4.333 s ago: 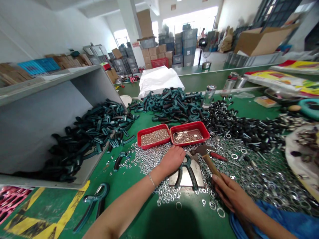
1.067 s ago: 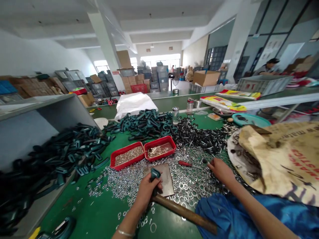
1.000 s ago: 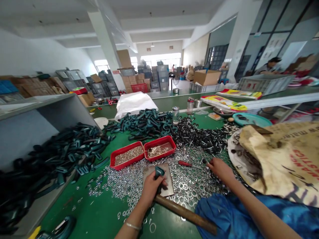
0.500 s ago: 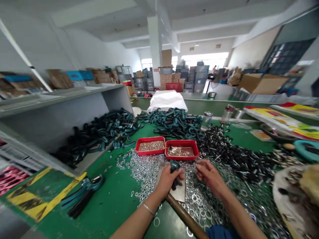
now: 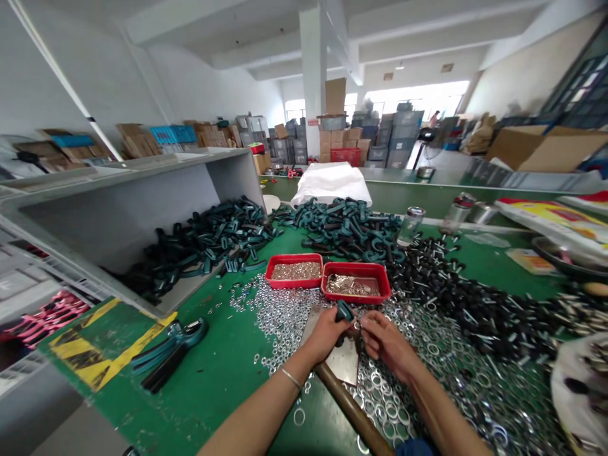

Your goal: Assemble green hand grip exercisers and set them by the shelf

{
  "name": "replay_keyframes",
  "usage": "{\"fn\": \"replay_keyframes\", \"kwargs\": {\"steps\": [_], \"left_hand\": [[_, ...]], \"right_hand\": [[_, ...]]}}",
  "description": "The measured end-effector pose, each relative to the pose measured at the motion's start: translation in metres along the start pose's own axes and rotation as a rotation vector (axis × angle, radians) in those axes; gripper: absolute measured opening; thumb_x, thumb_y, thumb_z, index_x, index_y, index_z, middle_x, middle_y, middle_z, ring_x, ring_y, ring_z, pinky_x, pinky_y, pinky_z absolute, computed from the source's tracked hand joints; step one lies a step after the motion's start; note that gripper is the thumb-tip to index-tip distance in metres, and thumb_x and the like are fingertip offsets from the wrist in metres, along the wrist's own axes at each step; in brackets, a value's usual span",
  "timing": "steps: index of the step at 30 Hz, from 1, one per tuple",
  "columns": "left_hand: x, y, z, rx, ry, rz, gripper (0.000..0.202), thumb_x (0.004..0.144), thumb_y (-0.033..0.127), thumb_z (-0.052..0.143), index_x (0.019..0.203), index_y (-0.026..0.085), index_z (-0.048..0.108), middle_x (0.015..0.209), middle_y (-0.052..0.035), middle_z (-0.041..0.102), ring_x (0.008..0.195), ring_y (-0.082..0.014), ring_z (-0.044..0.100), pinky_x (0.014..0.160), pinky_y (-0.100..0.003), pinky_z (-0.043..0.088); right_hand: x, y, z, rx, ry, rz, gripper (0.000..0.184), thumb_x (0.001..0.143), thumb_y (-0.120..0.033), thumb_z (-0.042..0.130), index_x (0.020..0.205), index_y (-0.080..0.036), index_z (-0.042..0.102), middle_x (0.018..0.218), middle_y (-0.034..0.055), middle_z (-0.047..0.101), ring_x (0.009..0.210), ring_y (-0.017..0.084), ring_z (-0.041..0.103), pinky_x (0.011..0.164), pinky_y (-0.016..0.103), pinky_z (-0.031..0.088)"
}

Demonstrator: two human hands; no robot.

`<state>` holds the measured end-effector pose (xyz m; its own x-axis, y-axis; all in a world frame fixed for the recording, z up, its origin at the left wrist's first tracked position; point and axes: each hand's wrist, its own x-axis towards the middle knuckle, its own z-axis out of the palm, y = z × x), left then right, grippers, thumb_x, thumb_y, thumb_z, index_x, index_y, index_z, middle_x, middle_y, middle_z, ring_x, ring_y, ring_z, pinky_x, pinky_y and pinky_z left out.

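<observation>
The left hand (image 5: 327, 337) closes firmly around a teal plastic grip (image 5: 344, 311), which stands on end just above a worn steel plate (image 5: 335, 354) and pokes out above the fingers. The right hand (image 5: 384, 342) is brought in close beside it, with thumb and fingertips (image 5: 367, 330) pinched together near the top of the grip; whatever they hold, if anything, is too small to make out. The work in hand looks like fitting a small metal part to the grip, judging by the loose hardware around it. The next move seems to call for a steady left hold while the right fingers seat that part. A wooden hammer handle (image 5: 351, 405) lies under the forearms, its head out of sight beneath the plate or hand. Silver washers (image 5: 427, 361) spread across the green bench (image 5: 223, 386) around the plate. Two red trays (image 5: 296, 271) of small metal parts sit just ahead, with a heap of black-capped bolts (image 5: 456, 304) to the right and a pile of teal grips (image 5: 342, 221) beyond.
</observation>
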<state>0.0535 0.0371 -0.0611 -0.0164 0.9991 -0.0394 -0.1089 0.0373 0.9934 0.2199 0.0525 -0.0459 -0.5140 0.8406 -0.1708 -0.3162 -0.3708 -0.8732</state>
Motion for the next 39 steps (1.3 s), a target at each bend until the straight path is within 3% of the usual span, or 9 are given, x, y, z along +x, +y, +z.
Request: {"fn": "replay_keyframes", "kwargs": {"steps": [8, 11, 15, 18, 21, 27, 35, 37, 39], "left_hand": [[0.000, -0.003, -0.006, -0.058, -0.111, -0.047, 0.039, 0.073, 0.047, 0.076, 0.096, 0.017, 0.068, 0.083, -0.0029, 0.070, 0.073, -0.0153, 0.064, 0.075, -0.026, 0.050], [0.000, -0.005, -0.008, -0.083, -0.137, -0.059, 0.040, 0.072, 0.047, 0.077, 0.096, 0.016, 0.068, 0.080, -0.0024, 0.069, 0.070, -0.0140, 0.064, 0.073, -0.025, 0.050], [-0.005, -0.001, -0.006, -0.115, -0.120, -0.047, 0.038, 0.076, 0.042, 0.074, 0.105, 0.017, 0.065, 0.070, 0.0023, 0.063, 0.057, -0.0089, 0.055, 0.058, -0.020, 0.044], [-0.007, 0.007, -0.004, -0.222, -0.098, -0.028, 0.051, 0.075, 0.034, 0.072, 0.122, 0.023, 0.056, 0.095, -0.0003, 0.065, 0.055, -0.0055, 0.053, 0.050, -0.018, 0.039], [-0.006, 0.015, 0.000, -0.247, -0.065, -0.014, 0.052, 0.074, 0.029, 0.067, 0.123, 0.026, 0.050, 0.111, -0.0027, 0.062, 0.058, -0.0060, 0.057, 0.048, -0.018, 0.040], [0.002, 0.014, 0.017, 0.030, 0.052, -0.030, 0.032, 0.074, 0.019, 0.056, 0.104, 0.026, 0.049, 0.070, 0.0074, 0.054, 0.046, -0.0065, 0.044, 0.043, -0.017, 0.033], [-0.001, 0.006, 0.043, 0.048, 0.092, -0.116, 0.026, 0.078, 0.025, 0.055, 0.102, 0.027, 0.046, 0.054, 0.0092, 0.044, 0.043, -0.0103, 0.041, 0.043, -0.020, 0.030], [-0.008, 0.012, 0.043, -0.001, 0.050, -0.163, 0.026, 0.079, 0.028, 0.056, 0.102, 0.026, 0.044, 0.053, 0.0098, 0.045, 0.040, -0.0096, 0.038, 0.041, -0.019, 0.027], [-0.018, 0.023, 0.039, -0.034, -0.125, -0.241, 0.033, 0.077, 0.029, 0.062, 0.104, 0.025, 0.044, 0.058, 0.0090, 0.052, 0.038, -0.0078, 0.036, 0.039, -0.019, 0.025]], "right_hand": [[0.005, 0.004, -0.009, 0.245, 0.000, 0.159, 0.023, 0.082, -0.032, 0.076, 0.093, -0.015, 0.066, 0.065, -0.0045, 0.048, 0.047, 0.003, 0.030, 0.039, 0.012, 0.027], [0.008, 0.006, -0.013, 0.211, -0.016, 0.165, 0.025, 0.080, -0.034, 0.077, 0.093, -0.016, 0.067, 0.069, -0.0024, 0.052, 0.050, 0.005, 0.037, 0.042, 0.015, 0.035], [0.007, -0.003, -0.017, -0.121, 0.063, -0.023, 0.029, 0.080, -0.042, 0.075, 0.097, -0.020, 0.065, 0.073, -0.0024, 0.059, 0.058, 0.010, 0.052, 0.056, 0.023, 0.046], [0.004, -0.017, -0.019, -0.408, 0.122, -0.194, 0.027, 0.082, -0.043, 0.072, 0.098, -0.022, 0.064, 0.084, -0.0018, 0.065, 0.067, 0.015, 0.061, 0.069, 0.029, 0.050], [0.002, -0.026, -0.019, -0.474, 0.095, -0.257, 0.023, 0.084, -0.043, 0.069, 0.096, -0.024, 0.063, 0.085, -0.0010, 0.066, 0.073, 0.017, 0.064, 0.074, 0.033, 0.052], [-0.007, -0.022, -0.013, -0.319, 0.211, -0.296, 0.030, 0.080, -0.049, 0.072, 0.095, -0.025, 0.059, 0.081, 0.0003, 0.067, 0.074, 0.021, 0.066, 0.074, 0.038, 0.056], [-0.015, -0.010, 0.002, -0.317, 0.361, -0.364, 0.031, 0.082, -0.048, 0.070, 0.097, -0.023, 0.060, 0.086, 0.0026, 0.067, 0.082, 0.023, 0.065, 0.081, 0.038, 0.052], [-0.014, -0.010, 0.000, -0.380, 0.381, -0.387, 0.031, 0.082, -0.047, 0.070, 0.096, -0.022, 0.062, 0.089, 0.0027, 0.067, 0.085, 0.022, 0.062, 0.082, 0.036, 0.049], [-0.014, -0.012, -0.005, -0.424, 0.347, -0.366, 0.029, 0.082, -0.046, 0.070, 0.094, -0.020, 0.064, 0.090, 0.0023, 0.066, 0.085, 0.020, 0.060, 0.082, 0.033, 0.046]]}}
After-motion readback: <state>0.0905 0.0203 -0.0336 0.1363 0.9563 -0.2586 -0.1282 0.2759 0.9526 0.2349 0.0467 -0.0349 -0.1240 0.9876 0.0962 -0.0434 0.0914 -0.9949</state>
